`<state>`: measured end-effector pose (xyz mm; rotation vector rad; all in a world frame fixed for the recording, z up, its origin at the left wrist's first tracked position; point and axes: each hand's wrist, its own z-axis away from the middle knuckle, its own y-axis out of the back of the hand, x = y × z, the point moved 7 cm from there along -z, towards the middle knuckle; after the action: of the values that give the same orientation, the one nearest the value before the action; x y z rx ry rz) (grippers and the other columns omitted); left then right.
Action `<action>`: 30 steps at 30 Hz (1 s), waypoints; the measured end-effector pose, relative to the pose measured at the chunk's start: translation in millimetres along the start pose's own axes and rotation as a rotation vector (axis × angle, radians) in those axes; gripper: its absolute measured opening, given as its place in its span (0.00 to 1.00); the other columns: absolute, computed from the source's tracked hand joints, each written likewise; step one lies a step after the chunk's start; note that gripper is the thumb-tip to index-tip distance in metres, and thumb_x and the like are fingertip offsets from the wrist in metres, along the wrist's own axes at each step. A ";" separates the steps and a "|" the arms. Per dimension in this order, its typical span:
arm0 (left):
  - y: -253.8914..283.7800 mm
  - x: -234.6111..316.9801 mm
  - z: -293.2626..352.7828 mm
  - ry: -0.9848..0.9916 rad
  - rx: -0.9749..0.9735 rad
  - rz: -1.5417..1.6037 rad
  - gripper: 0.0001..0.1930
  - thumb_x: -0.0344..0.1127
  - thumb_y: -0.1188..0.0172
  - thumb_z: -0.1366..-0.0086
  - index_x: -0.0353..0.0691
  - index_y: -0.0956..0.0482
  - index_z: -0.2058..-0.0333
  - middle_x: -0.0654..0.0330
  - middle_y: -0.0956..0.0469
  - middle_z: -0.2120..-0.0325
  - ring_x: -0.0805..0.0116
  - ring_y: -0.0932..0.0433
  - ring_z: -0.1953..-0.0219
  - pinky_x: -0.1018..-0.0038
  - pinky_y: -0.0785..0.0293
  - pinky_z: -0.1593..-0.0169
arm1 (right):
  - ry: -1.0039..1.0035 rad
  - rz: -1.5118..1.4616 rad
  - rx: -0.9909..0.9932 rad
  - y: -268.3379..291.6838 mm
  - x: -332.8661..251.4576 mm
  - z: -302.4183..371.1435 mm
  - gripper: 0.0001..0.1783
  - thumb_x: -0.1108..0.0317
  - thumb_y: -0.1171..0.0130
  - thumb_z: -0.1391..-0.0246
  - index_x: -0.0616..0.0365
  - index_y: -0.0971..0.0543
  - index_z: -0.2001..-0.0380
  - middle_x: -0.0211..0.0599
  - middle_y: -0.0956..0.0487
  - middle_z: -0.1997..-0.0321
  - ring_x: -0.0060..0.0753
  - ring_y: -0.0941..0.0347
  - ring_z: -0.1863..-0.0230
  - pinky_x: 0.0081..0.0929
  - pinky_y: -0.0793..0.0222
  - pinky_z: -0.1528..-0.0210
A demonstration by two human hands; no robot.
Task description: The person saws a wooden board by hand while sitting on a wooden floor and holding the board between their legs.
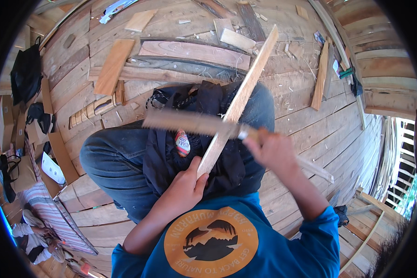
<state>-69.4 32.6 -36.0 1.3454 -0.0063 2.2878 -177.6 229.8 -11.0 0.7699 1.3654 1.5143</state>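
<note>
My left hand (183,187) grips the near end of a long, narrow wooden slat (245,90), which slants up and away to the right across my lap. My right hand (272,149) is closed around the handle of a large knife (185,123). Its long brownish blade is blurred by motion and points left, crossing the slat near the middle; whether its edge is biting in cannot be made out. Past my right hand a pale stick end (319,172) shows, possibly part of the handle. Dark cloth (164,169) and a small red-and-white packet (182,142) lie in my lap.
On the plank floor ahead lie a reddish board (194,52), an orange-brown board (115,65), offcuts and shavings. More strips (320,76) lie to the right. A black bag (26,72) and cardboard boxes (62,157) stand at left. Another person (37,236) sits at lower left.
</note>
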 end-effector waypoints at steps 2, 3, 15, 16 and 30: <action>3.3 1.8 -3.9 0.006 -0.030 0.054 0.15 0.31 0.50 0.32 0.30 0.39 0.51 0.44 0.22 0.77 0.47 0.19 0.70 0.61 0.26 0.65 | -0.020 0.000 0.039 -0.4 11.8 -9.1 0.31 0.38 0.49 0.43 0.58 0.27 0.79 0.47 0.26 0.88 0.50 0.24 0.84 0.42 0.28 0.81; 4.7 2.7 -4.7 0.008 -0.045 0.081 0.15 0.31 0.50 0.32 0.30 0.39 0.51 0.44 0.22 0.77 0.47 0.19 0.70 0.61 0.26 0.65 | -0.031 -0.011 0.020 -2.0 7.5 -5.0 0.31 0.38 0.48 0.44 0.58 0.27 0.79 0.47 0.26 0.88 0.50 0.24 0.83 0.42 0.28 0.81; 2.6 1.9 0.5 0.036 -0.052 0.021 0.15 0.32 0.50 0.32 0.29 0.38 0.52 0.44 0.22 0.76 0.45 0.19 0.70 0.61 0.26 0.64 | 0.139 0.006 -0.070 -5.5 -25.1 6.0 0.31 0.36 0.48 0.45 0.57 0.28 0.81 0.42 0.27 0.89 0.47 0.25 0.84 0.40 0.29 0.82; 3.6 0.9 1.5 0.030 -0.035 0.027 0.15 0.32 0.50 0.32 0.29 0.38 0.52 0.44 0.22 0.76 0.46 0.19 0.70 0.61 0.26 0.64 | 0.147 -0.032 -0.072 -5.4 -17.1 -0.6 0.32 0.36 0.49 0.44 0.57 0.27 0.81 0.42 0.27 0.89 0.47 0.25 0.85 0.39 0.30 0.82; 6.2 2.3 -0.6 0.019 -0.048 0.066 0.13 0.30 0.50 0.32 0.29 0.38 0.54 0.41 0.22 0.76 0.43 0.19 0.68 0.60 0.26 0.66 | 0.014 -0.018 -0.024 -1.1 9.2 -17.8 0.33 0.36 0.50 0.44 0.59 0.25 0.78 0.46 0.25 0.88 0.49 0.24 0.83 0.42 0.27 0.81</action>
<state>-73.3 28.2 -33.0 1.3175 -0.0999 2.3402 -196.9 231.1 -16.6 0.7316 1.3591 1.5218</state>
